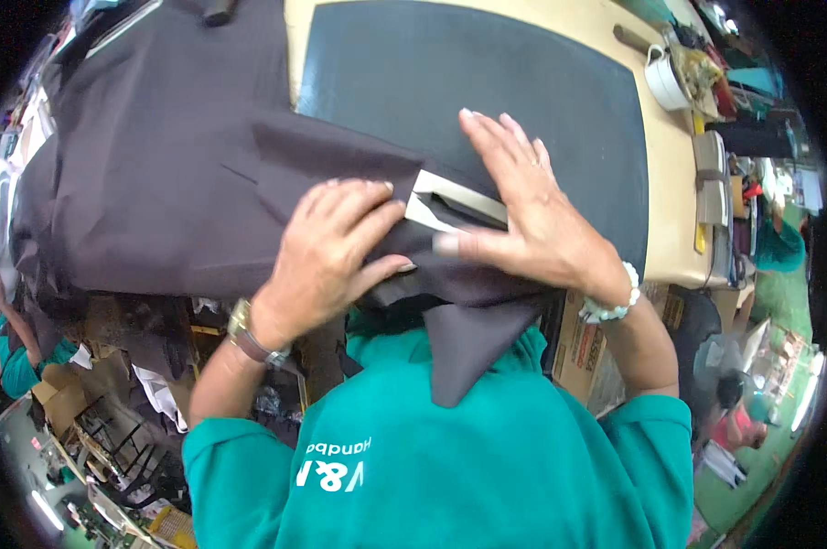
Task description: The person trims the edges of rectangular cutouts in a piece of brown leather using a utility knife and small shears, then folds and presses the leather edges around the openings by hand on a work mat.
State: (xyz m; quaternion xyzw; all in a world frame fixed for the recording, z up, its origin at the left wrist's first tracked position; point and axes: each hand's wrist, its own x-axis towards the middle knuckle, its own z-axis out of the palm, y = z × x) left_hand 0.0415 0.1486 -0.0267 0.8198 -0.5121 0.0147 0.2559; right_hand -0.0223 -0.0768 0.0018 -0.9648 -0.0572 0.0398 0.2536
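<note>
A large piece of dark brown fabric (176, 192) spreads over the left of the table and reaches its front edge, where a corner hangs down against my green shirt. Near its right end lies a white strip frame (464, 197) around a narrow dark slot. My left hand (331, 238) rests on the fabric just left of the frame, fingers stretched and thumb apart. Over the frame's right end is my right hand (532, 210), its fingers spread and its thumb, slightly blurred, along the near side. Neither hand is closed around anything.
Under the fabric's far edge lies a dark cutting mat (487, 73) on the cream table (674, 220). A white mug (667, 80) and a hammer-like handle (631, 38) sit at the back right, beside small grey blocks (709, 156). A cardboard box (578, 343) stands below the front edge.
</note>
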